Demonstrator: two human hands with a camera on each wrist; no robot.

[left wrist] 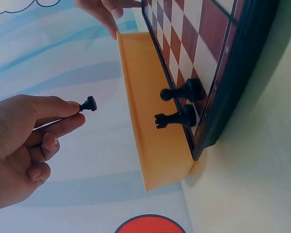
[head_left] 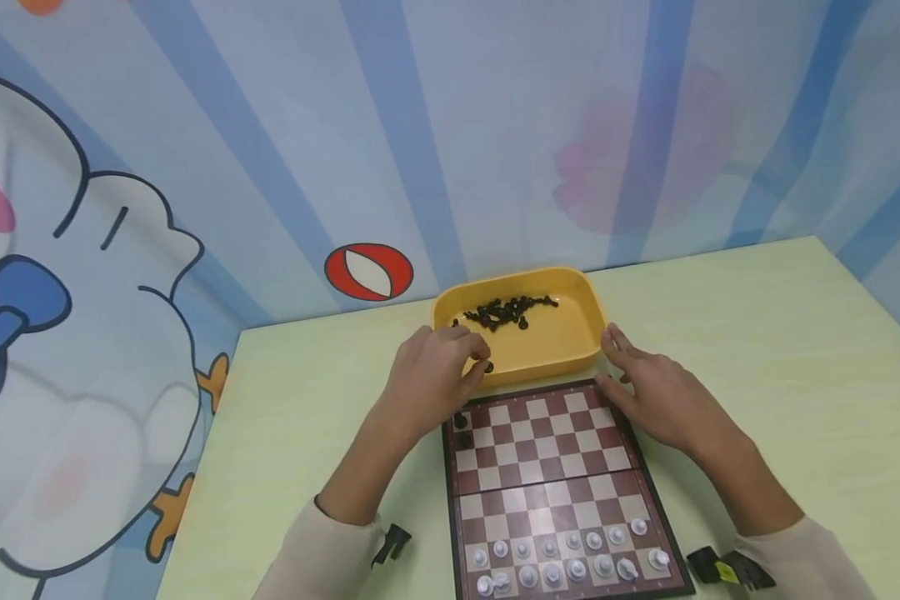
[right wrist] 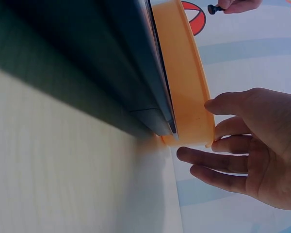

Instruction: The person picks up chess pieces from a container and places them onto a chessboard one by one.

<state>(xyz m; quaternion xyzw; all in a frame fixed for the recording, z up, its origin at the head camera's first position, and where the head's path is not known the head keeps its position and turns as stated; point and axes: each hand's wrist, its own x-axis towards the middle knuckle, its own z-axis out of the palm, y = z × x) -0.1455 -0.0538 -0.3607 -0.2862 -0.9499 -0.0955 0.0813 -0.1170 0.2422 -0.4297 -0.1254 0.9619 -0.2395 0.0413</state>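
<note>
My left hand [head_left: 435, 371] pinches a small black chess piece [left wrist: 89, 104] between thumb and index finger, base outward, above the tray's near-left side. Its top is hidden by the fingertips. On the chessboard [head_left: 521, 473], a black rook [left wrist: 177, 118] and a black pawn [left wrist: 184, 91] stand in the far-left corner. White chess pieces [head_left: 576, 570] fill two rows at the near end. My right hand [head_left: 656, 392] is at the near-right corner of the yellow tray [head_left: 547, 367], fingers loosely extended, thumb against the rim in the right wrist view [right wrist: 207, 104].
Several loose black pieces [head_left: 502, 312] lie in the tray, which stands just beyond the board. Behind it rises a wall [head_left: 510, 167] with blue stripes and cartoon figures. The pale table [head_left: 765, 333] extends to both sides of the board.
</note>
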